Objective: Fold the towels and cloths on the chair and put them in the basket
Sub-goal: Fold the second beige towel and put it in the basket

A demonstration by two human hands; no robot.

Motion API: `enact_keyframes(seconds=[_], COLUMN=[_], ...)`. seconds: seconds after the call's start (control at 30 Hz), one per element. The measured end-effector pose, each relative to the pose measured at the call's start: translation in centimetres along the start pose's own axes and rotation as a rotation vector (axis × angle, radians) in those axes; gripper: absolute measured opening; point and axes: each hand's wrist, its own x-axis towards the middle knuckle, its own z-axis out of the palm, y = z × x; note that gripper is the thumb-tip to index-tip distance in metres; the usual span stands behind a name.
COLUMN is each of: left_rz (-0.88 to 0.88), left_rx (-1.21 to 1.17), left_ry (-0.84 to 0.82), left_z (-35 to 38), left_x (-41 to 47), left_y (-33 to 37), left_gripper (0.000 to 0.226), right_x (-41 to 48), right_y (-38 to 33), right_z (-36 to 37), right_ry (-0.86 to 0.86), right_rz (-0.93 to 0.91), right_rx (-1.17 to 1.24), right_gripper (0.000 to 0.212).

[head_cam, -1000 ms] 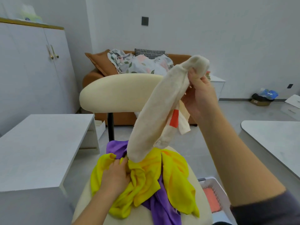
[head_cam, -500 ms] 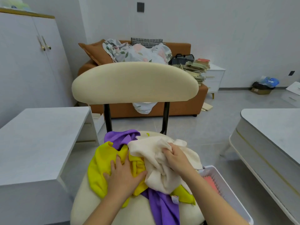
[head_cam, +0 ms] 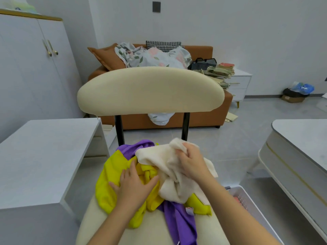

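Note:
A cream chair (head_cam: 150,89) stands in front of me with a heap of cloths on its seat. A cream towel (head_cam: 169,175) lies crumpled on top of a yellow cloth (head_cam: 109,177) and a purple cloth (head_cam: 180,221). My right hand (head_cam: 191,161) grips a bunched part of the cream towel near its far edge. My left hand (head_cam: 134,186) presses flat on the yellow cloth, fingers spread. A white basket (head_cam: 247,197) with something orange-red inside sits on the floor to the right of the chair, partly hidden by my right arm.
A white low table (head_cam: 44,152) stands close on the left. A grey-white table (head_cam: 300,147) is on the right. Behind the chair is an orange sofa (head_cam: 203,119) with bedding, and a white cabinet (head_cam: 31,68) lines the left wall.
My right hand held the cream towel high above the chair, then lowered it onto the pile. It now grips the towel farther back. My left hand stays on the yellow cloth.

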Motion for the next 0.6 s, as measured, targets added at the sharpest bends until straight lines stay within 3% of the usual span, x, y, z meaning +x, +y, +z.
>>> enact_keyframes(seconds=[0.07, 0.17, 0.27, 0.4, 0.47, 0.53, 0.6], left_rz=[0.065, 0.327, 0.504, 0.565, 0.577, 0.579, 0.578], left_rx=[-0.023, -0.123, -0.399, -0.641, -0.656, -0.561, -0.532], left_ry=[0.065, 0.115, 0.011, -0.191, -0.215, -0.133, -0.038], left_z=[-1.8, -4.4, -7.5, -12.1, -14.6, -16.8, -18.5], left_x=[-0.5, -1.6, -2.3, -2.0, -2.0, -2.2, -2.3], left_y=[0.5, 2.5, 5.6, 9.3, 10.9, 12.3, 13.0], left_gripper=[0.101, 0.092, 0.088, 0.081, 0.053, 0.015, 0.013], right_x=[0.0, -0.2, -0.7, -1.3, -1.0, -0.6, -0.4], right_y=[-2.7, -6.9, -11.5, -16.3, -18.0, -19.1, -19.5], right_z=[-2.1, -4.9, -7.1, -10.1, -11.5, -12.5, -13.1], right_ry=[0.058, 0.022, -0.115, -0.23, -0.23, -0.178, -0.087], right_rz=[-0.009, -0.031, -0.124, -0.178, -0.214, -0.236, -0.254], right_rx=[-0.021, 0.087, 0.221, 0.421, 0.431, 0.315, 0.156], right_gripper=[0.031, 0.031, 0.017, 0.017, 0.02, 0.025, 0.025])
